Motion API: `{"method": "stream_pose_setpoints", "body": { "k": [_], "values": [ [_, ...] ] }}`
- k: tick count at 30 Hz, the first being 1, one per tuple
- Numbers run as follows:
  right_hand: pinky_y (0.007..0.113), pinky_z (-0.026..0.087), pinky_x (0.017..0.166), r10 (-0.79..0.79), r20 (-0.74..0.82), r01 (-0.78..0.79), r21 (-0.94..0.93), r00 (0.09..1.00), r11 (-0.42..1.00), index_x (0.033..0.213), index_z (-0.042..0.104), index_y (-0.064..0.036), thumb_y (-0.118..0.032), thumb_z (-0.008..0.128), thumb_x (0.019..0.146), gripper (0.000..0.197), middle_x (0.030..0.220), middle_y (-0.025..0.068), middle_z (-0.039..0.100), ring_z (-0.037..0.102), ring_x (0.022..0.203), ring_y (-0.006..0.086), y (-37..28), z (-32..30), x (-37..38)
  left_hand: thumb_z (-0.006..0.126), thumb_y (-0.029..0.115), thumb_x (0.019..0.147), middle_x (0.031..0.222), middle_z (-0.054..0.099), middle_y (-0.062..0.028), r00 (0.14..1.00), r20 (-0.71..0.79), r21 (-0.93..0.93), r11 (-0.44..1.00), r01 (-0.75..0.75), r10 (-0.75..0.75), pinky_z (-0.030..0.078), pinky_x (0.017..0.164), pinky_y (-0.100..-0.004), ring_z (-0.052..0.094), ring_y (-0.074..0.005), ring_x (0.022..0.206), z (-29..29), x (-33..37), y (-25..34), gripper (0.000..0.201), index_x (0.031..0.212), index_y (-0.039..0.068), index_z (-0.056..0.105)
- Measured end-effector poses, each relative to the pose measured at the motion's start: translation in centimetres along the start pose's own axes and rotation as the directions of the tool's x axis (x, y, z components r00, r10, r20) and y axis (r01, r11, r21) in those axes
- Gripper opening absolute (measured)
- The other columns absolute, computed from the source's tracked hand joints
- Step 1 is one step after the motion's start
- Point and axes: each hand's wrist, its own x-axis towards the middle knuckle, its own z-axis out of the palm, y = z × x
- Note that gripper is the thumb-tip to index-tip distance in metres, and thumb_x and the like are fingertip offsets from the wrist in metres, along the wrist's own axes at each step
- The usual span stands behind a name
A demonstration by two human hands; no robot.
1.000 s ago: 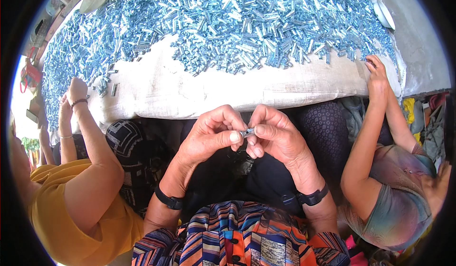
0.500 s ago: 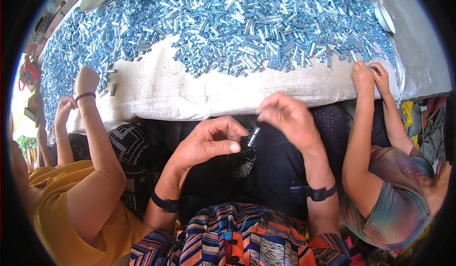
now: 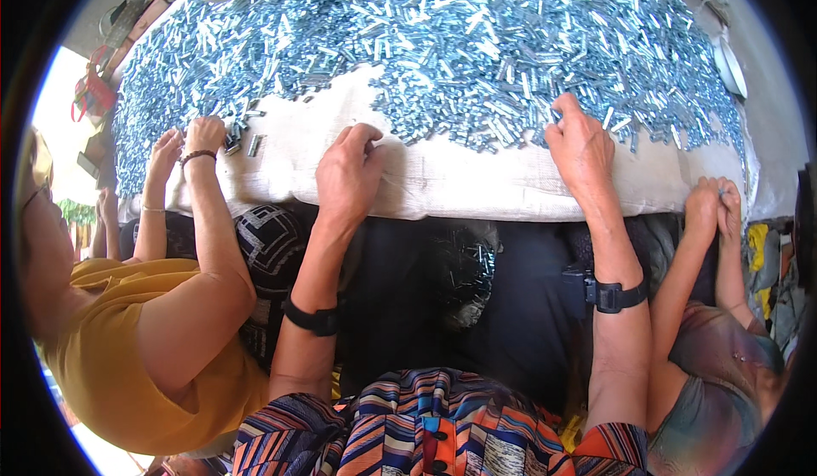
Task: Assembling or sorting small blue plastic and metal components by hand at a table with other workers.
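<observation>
Picking-up step, apparently: right hand (image 3: 583, 148) at near edge of heaped metal tubes (image 3: 477, 59), left hand (image 3: 349, 174) over cloth (image 3: 289, 148). Fingers curled, can't tell if gripping. Next likely needs a one-tube pinch.

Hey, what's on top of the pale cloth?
Small, shiny bluish metallic pieces lie heaped on the pale cloth, your right hand at their near edge. What's beneath them is hidden.

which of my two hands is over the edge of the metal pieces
Your right hand: in this view it overlaps the edge of the silvery metal pieces, whereas your left hand is over pale cloth.
</observation>
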Motion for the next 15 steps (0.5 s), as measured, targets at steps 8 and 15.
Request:
{"method": "stream_pose_setpoints", "body": {
  "k": [8, 15],
  "values": [
    [0.029, 0.043, 0.058, -0.017, -0.069, 0.054, 0.579, 0.997, 0.814, 0.108, 0.06, -0.005, -0.002, 0.054, 0.08, 0.029, 0.065, 0.008, 0.058, 0.055, 0.059, 0.014, 0.3, 0.7, -1.6, 0.067, 0.017, 0.077, 0.085, 0.06, -0.0084, 0.999, 0.029, 0.177, 0.983, -0.04, 0.036, 0.048, 0.067, -0.0362, 0.061, -0.0265, 0.074, 1.3, 2.1, -0.1, 0.019, 0.093, 0.008, 0.061],
    [0.02, 0.036, 0.058, 0.084, 0.018, -0.046, 0.937, 0.996, 0.345, 0.112, 0.052, 0.0008, 0.002, 0.048, 0.081, 0.031, 0.075, 0.0024, 0.054, 0.046, 0.064, 0.0061, 0.8, 1.4, -4.1, 0.066, 0.018, 0.078, 0.083, 0.061, -0.0078, 0.997, -0.006, 0.191, 0.978, -0.079, 0.082, 0.047, 0.067, -0.0374, 0.061, -0.0273, 0.076, 1.6, 1.7, -0.1, 0.015, 0.089, 0.008, 0.061]
  ]
}}
